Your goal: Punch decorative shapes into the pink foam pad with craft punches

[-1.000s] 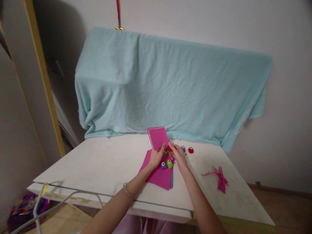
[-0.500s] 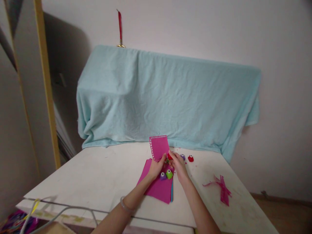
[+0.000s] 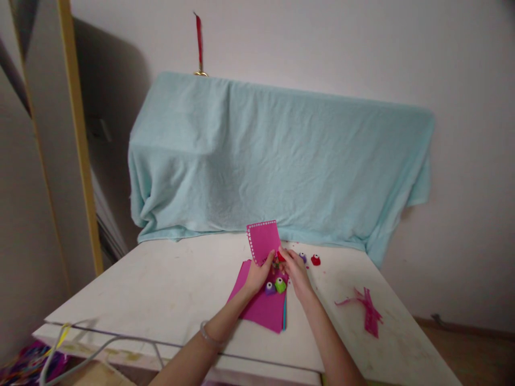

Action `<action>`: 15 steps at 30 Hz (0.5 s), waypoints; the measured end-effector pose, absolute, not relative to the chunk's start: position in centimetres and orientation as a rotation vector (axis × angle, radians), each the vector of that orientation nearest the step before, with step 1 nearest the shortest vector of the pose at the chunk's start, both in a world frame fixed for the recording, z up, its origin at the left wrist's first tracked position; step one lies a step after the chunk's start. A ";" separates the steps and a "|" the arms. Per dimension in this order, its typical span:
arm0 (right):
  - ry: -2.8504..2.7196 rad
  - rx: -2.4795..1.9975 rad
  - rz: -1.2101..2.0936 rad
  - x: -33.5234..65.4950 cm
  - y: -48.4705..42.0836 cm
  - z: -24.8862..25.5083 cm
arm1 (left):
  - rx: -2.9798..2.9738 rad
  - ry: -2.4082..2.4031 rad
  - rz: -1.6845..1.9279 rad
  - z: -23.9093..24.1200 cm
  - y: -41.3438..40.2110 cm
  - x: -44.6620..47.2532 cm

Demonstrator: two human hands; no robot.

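Observation:
My left hand (image 3: 259,274) grips a pink sheet of paper (image 3: 263,240) by its lower edge, tilted up off the table. Small punched holes line its top and left edges. At the sheet's lower right corner, my right hand (image 3: 295,269) is closed around a red craft punch (image 3: 280,257), which is mostly hidden by the fingers. Beneath both hands lies a stack of coloured paper (image 3: 261,313), pink on top with blue showing at the side. A purple punch (image 3: 270,288) and a green punch (image 3: 280,285) rest on that stack.
Beyond my right hand stand another purple punch (image 3: 303,258) and a red punch (image 3: 316,260), with tiny paper bits around. Pink scraps (image 3: 370,313) lie at the right of the white table (image 3: 161,289). A light-blue cloth (image 3: 281,161) hangs behind; a grey cable (image 3: 116,339) crosses the front edge.
The view has shifted very slightly. Both hands keep their hold on the sheet and the red punch, with hardly any movement.

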State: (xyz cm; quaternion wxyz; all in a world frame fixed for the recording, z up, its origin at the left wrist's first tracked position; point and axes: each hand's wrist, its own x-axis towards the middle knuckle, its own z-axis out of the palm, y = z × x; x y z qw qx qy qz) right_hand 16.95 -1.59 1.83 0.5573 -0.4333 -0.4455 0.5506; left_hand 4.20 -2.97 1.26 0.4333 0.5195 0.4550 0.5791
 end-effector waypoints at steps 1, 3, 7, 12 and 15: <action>-1.055 -1.015 1.304 16.9 -1.7 1.9 | 1.294 1.127 1.449 1.3 -3.0 4.2; -1.056 -1.004 1.308 16.9 -1.8 2.0 | 1.292 1.121 1.459 1.2 -2.9 4.2; -1.036 -1.010 1.308 16.8 -1.9 2.2 | 1.297 1.113 1.437 0.7 -2.6 4.2; -1.017 -1.016 1.308 16.8 -2.0 2.4 | 1.303 1.083 1.449 0.2 -2.4 4.2; -1.020 -1.012 1.306 16.8 -2.0 2.4 | 1.296 1.077 1.443 0.2 -2.5 4.2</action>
